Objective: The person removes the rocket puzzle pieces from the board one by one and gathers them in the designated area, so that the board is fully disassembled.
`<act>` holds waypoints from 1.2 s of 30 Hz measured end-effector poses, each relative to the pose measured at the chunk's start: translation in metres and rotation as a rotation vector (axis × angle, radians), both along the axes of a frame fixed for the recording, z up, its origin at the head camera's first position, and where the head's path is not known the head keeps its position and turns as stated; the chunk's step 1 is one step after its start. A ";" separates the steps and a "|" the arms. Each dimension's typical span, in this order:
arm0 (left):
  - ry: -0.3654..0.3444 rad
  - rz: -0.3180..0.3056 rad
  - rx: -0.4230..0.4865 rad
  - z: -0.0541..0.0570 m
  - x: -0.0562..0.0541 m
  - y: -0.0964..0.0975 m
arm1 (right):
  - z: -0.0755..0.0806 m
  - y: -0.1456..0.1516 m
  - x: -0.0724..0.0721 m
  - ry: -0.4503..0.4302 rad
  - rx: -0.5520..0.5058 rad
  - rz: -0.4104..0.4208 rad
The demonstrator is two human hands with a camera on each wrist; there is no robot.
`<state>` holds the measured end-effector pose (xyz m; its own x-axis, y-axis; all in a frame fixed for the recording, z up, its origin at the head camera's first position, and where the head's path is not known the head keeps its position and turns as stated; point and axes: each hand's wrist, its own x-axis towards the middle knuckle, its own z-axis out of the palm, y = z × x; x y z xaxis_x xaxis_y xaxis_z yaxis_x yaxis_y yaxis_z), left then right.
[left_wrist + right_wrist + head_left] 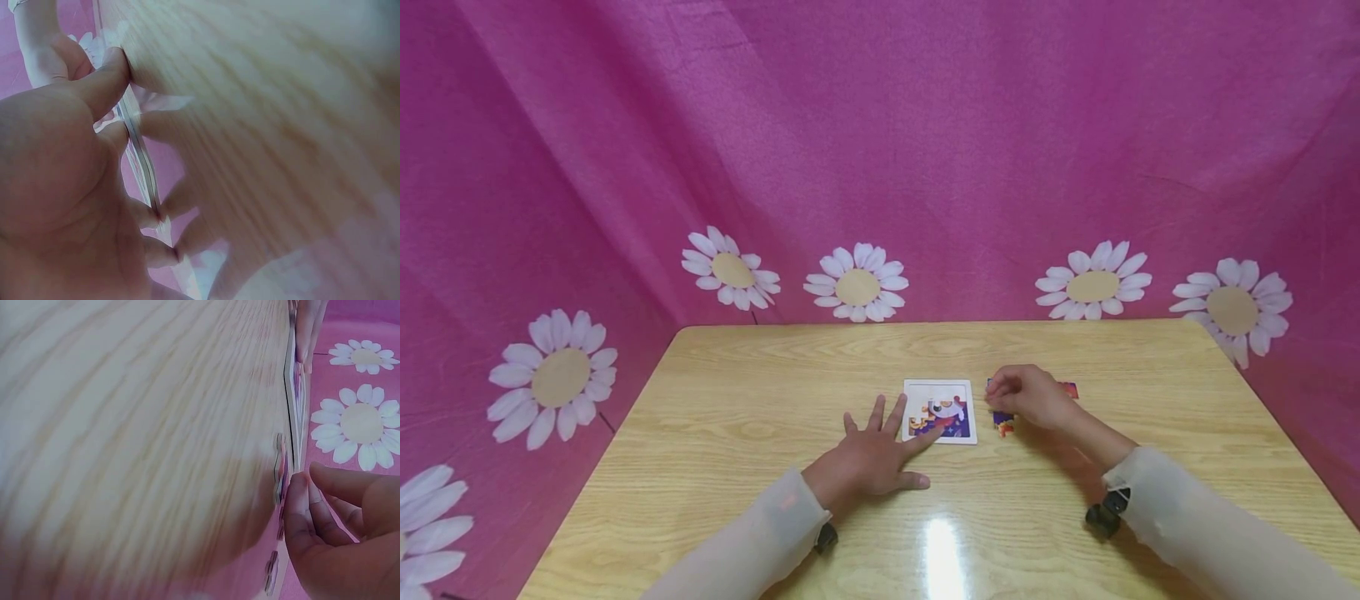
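Note:
A square, white-rimmed jigsaw puzzle (973,417) lies flat on the table, partly filled with a purple picture of a white cartoon figure; its upper left part shows pale. My left hand (874,458) is spread palm down by its lower left corner, one finger reaching over the picture and others near the left rim. To the right, my right hand (1033,398) is over loose puzzle pieces (1002,419), with fingers bent and thumb close to the index fingertip (299,481). I cannot tell whether a piece is between those fingertips.
Another loose piece (1070,390), red and purple, shows behind my right hand. The wooden table (760,375) carries everything and meets a pink curtain (925,150) with white flowers at its back and sides. Light glares off the table's near part.

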<state>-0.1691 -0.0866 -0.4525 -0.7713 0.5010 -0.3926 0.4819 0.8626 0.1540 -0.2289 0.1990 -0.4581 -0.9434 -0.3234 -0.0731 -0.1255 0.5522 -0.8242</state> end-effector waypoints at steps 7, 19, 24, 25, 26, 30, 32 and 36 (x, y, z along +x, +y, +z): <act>-0.004 0.002 -0.009 0.000 0.000 0.000 | -0.001 -0.010 -0.004 0.050 -0.029 0.044; 0.005 -0.004 -0.021 0.001 0.000 0.001 | 0.000 -0.030 -0.007 0.078 -0.033 0.091; 0.009 -0.005 -0.020 0.000 0.000 0.001 | 0.001 -0.039 -0.008 0.061 -0.022 0.067; 0.008 -0.004 -0.018 0.000 0.000 0.001 | 0.002 -0.040 -0.008 0.058 -0.020 0.065; 0.005 -0.002 -0.016 0.000 0.000 0.001 | 0.002 -0.041 -0.008 0.057 -0.020 0.067; -0.002 0.001 -0.014 0.000 0.000 0.001 | 0.000 -0.046 -0.010 0.072 -0.016 0.087; -0.002 0.001 -0.014 0.000 -0.001 0.001 | -0.001 -0.048 -0.011 0.080 -0.008 0.095; -0.003 -0.001 -0.014 -0.001 -0.001 0.000 | -0.002 -0.053 -0.012 0.075 -0.004 0.104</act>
